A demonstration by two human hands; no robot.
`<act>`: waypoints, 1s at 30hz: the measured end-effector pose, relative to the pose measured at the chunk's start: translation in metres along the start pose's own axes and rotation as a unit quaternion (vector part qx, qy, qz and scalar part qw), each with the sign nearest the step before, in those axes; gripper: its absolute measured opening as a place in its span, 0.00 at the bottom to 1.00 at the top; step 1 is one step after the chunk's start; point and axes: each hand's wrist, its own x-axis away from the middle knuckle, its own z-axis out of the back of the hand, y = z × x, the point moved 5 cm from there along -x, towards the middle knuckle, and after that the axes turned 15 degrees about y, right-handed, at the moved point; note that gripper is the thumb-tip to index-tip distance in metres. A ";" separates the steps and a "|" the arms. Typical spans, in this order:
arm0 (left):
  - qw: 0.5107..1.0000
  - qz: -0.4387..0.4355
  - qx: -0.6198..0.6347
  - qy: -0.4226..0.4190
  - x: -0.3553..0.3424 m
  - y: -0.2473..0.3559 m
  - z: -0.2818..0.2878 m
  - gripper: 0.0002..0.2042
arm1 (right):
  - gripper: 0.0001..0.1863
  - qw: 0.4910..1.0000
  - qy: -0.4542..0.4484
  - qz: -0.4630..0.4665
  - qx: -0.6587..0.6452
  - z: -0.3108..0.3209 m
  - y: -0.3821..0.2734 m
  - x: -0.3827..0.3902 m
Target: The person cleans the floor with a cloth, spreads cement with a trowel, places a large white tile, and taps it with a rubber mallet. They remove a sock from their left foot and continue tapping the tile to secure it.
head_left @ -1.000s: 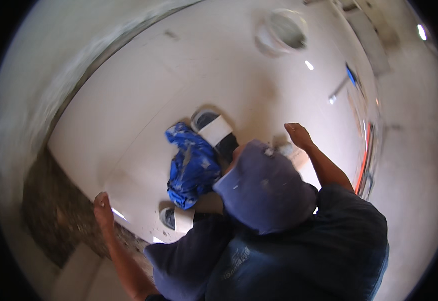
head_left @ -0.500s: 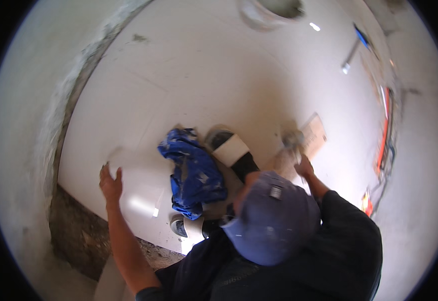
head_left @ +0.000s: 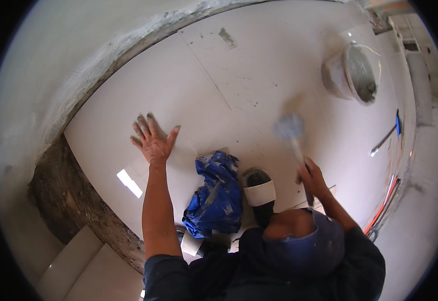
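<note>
My left hand lies on a large pale floor tile with its fingers spread, and nothing is in it. Grey smears mark its fingertips. My right hand is wrapped round the handle of a mallet. The mallet's greyish head is blurred by motion, and I cannot tell whether it touches the floor. Between my arms a crumpled blue cloth, stained with whitish patches, rests on the tiles. A sandalled foot is just right of the cloth.
A bucket with grey mortar inside stands at the far right. A blue-handled tool and a long orange-red bar lie by the right wall. Bare rough soil borders the tiles at left, with pale slabs nearby.
My left hand has moved forward and right, onto the tile. My right hand has swung the mallet, its head now farther forward. The view has shifted, bringing the whole bucket into sight.
</note>
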 end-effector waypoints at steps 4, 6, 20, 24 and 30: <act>0.999 -0.003 -0.028 -0.023 -0.001 0.003 0.007 0.53 | 0.17 0.972 0.024 0.220 0.080 -0.083 -0.112 -0.053; 1.000 0.004 -0.008 -0.023 -0.001 0.002 0.007 0.53 | 0.17 0.957 0.023 0.274 0.086 -0.124 -0.131 -0.068; 0.999 -0.011 -0.044 -0.018 0.004 0.003 0.000 0.49 | 0.21 0.933 -0.073 0.323 0.140 -0.183 -0.099 -0.069; 0.999 -0.004 -0.032 -0.021 0.007 0.002 -0.004 0.49 | 0.20 0.921 -0.031 0.345 0.178 -0.179 -0.095 -0.067; 0.999 -0.014 -0.012 0.029 0.007 0.000 -0.005 0.48 | 0.21 0.929 -0.053 0.333 0.151 -0.170 -0.108 -0.065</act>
